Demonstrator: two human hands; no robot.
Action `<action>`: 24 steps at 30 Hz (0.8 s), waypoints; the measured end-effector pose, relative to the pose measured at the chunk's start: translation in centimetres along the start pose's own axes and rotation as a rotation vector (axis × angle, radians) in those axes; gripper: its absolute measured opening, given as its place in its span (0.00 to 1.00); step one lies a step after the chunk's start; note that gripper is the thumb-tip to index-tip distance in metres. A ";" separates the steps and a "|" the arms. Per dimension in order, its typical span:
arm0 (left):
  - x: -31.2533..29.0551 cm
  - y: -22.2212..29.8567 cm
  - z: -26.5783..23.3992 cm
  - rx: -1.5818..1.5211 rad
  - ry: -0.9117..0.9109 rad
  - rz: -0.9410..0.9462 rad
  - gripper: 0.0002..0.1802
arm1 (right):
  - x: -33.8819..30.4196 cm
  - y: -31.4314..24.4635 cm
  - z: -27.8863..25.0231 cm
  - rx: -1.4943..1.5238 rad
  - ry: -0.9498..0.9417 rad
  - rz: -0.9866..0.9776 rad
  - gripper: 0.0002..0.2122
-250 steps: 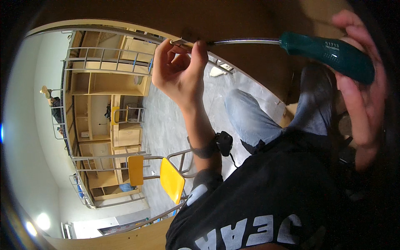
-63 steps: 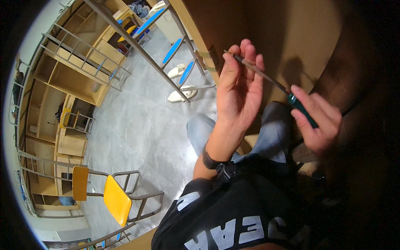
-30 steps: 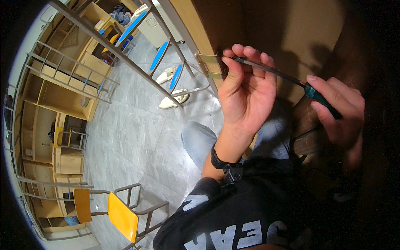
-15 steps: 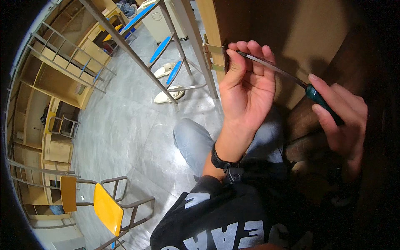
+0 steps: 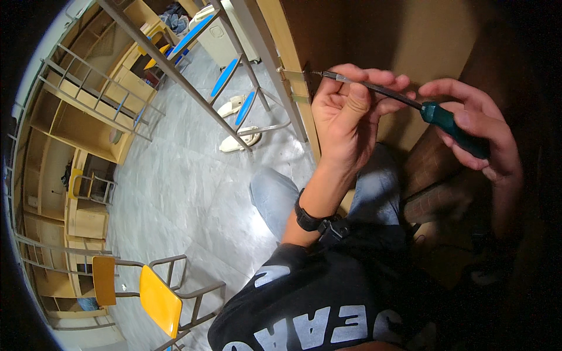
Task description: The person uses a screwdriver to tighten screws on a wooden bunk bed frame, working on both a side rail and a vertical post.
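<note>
My right hand (image 5: 477, 131) grips the green handle of a long screwdriver (image 5: 410, 102). Its metal shaft runs up-left across my left hand (image 5: 348, 117), whose fingers and thumb pinch the shaft near the tip. The tip meets a small metal bracket (image 5: 293, 76) on the edge of a wooden panel (image 5: 287, 52). A black watch sits on my left wrist. My jeans-clad knees and black printed shirt fill the lower middle.
A yellow chair with a grey metal frame (image 5: 155, 298) stands at lower left on the grey tiled floor (image 5: 175, 187). Grey metal rails (image 5: 170, 70) and blue-seated chairs (image 5: 225, 79) lie above. Wooden shelving (image 5: 76, 128) lines the left side. A pair of white shoes (image 5: 237, 140) rests by the panel.
Over the last second the view has shifted slightly; both hands stay on the screwdriver with its tip at the bracket. Earlier the tool was held higher against a different rail.
</note>
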State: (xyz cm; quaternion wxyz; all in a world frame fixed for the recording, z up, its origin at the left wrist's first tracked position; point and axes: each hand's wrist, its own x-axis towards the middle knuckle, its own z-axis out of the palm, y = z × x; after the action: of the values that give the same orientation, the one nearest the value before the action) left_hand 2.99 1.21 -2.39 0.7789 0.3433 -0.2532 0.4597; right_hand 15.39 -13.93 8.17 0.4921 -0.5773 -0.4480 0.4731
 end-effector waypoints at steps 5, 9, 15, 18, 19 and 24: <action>-0.7 1.0 0.6 0.139 0.118 0.025 0.07 | -1.4 2.1 1.0 -0.129 0.085 -0.313 0.29; -0.4 -0.2 1.7 0.152 0.164 0.009 0.07 | -3.8 5.7 0.4 -0.566 0.402 -0.673 0.24; -0.4 0.5 1.0 0.145 0.184 0.018 0.10 | -3.2 6.9 3.3 -0.501 0.764 -0.532 0.19; 0.1 0.2 1.5 0.097 0.148 0.013 0.11 | -3.0 6.0 3.6 -0.499 0.906 -0.296 0.24; 0.7 -0.3 2.7 0.093 0.157 0.004 0.10 | -3.0 5.7 3.4 -0.512 0.952 -0.231 0.25; 0.6 0.1 0.6 0.188 -0.083 0.009 0.08 | -2.7 5.8 2.1 -0.332 0.707 -0.183 0.23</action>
State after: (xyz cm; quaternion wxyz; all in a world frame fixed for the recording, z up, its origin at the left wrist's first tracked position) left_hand 3.12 1.10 -1.60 0.7300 0.4324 -0.2427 0.4704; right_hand 13.18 -16.97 2.53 0.5562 -0.7339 -0.3707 0.1207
